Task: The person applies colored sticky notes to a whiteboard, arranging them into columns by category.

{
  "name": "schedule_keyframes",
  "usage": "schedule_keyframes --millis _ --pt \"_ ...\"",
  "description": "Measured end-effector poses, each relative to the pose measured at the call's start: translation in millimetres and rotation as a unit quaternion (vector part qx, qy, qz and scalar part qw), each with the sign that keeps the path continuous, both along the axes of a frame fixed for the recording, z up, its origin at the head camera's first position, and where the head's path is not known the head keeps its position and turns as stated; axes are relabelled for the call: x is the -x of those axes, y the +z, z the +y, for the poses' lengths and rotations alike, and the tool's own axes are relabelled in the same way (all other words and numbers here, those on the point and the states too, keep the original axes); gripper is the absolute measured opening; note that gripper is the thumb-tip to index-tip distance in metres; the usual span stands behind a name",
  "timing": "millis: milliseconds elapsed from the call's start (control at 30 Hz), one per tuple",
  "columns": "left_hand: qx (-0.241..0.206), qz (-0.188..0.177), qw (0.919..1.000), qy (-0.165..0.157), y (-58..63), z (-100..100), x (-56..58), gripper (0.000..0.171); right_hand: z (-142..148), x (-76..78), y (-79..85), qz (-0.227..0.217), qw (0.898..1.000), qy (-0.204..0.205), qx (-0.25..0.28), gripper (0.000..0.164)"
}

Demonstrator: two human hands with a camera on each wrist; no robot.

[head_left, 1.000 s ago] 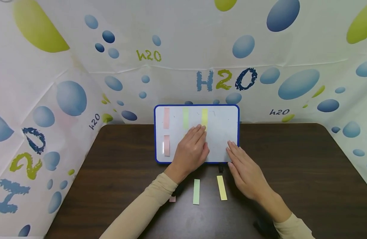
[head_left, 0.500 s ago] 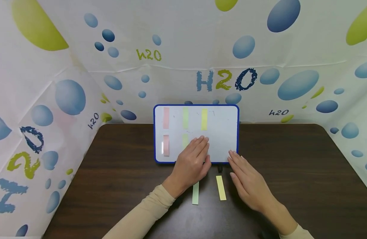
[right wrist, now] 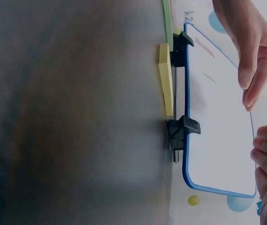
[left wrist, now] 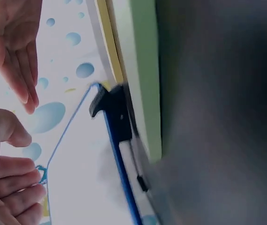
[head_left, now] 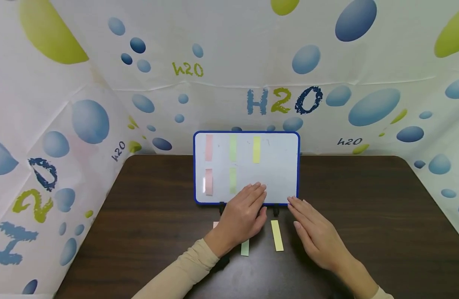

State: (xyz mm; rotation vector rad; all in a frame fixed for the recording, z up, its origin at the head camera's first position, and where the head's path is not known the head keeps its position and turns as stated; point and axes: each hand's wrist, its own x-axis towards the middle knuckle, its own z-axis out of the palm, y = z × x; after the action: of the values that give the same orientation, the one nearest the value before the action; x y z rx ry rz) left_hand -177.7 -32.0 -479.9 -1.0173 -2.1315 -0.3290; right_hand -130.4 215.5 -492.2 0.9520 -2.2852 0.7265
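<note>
A whiteboard (head_left: 278,166) with a blue frame leans up at the back of the table. Two pink sticky strips (head_left: 208,182), two green sticky strips (head_left: 233,180) and one yellow sticky strip (head_left: 256,149) are on its face. My left hand (head_left: 242,216), fingers extended and close together, overlaps the board's lower edge and holds nothing. Just right of it, my right hand (head_left: 319,232) is also empty, its straight fingertips by the board's lower right corner. Below the board lie a yellow sticky-note pad (head_left: 277,236), a green pad (left wrist: 145,70) and a pink pad (head_left: 216,224), the last mostly hidden by my left hand.
Black clip feet (right wrist: 182,131) hold the board's bottom edge. The dark wooden table (head_left: 364,199) spreads out on both sides. Behind it hangs a white curtain (head_left: 229,41) printed with blue and green drops and H2O lettering.
My left hand has come down the board from beside the yellow strip, uncovering the lower green strip. My right hand has slipped slightly lower along the board's right corner.
</note>
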Motion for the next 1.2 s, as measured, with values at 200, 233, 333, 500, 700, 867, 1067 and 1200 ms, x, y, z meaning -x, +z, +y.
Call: schedule_keyframes --millis 200,233,333,500,700,867,1067,1200 --pt "0.021 -0.051 0.9983 -0.021 -1.4 3 -12.8 0.032 -1 -6.0 -2.4 -0.007 1.000 0.011 0.001 0.043" --pt "0.023 -0.062 0.9975 -0.025 -1.1 3 -15.2 0.032 0 -7.0 -2.8 -0.011 1.000 0.013 -0.001 0.042" --pt "0.040 -0.094 0.9943 -0.033 0.1 3 -22.6 0.034 2 -10.5 -3.8 -0.038 0.999 0.015 -0.020 0.040" --pt "0.087 -0.140 0.9856 -0.038 -0.6 0 -31.0 0.045 5 -16.4 -3.9 -0.100 0.993 0.003 -0.064 0.045" --pt "0.144 -0.195 0.9694 -0.041 -3.6 0 -34.3 0.051 4 -21.4 -6.1 -0.161 0.982 -0.009 -0.102 0.038" --pt "0.186 -0.209 0.9590 -0.044 -7.8 2 -35.1 0.053 2 -22.5 -7.3 -0.212 0.967 -0.003 -0.142 0.038" --pt "0.202 -0.221 0.9530 -0.044 -9.7 3 -35.6 0.052 1 -23.0 -7.3 -0.246 0.956 0.012 -0.161 0.039" --pt "0.203 -0.224 0.9521 -0.045 -10.6 5 -35.9 0.052 1 -24.0 -6.8 -0.268 0.948 0.014 -0.173 0.041"
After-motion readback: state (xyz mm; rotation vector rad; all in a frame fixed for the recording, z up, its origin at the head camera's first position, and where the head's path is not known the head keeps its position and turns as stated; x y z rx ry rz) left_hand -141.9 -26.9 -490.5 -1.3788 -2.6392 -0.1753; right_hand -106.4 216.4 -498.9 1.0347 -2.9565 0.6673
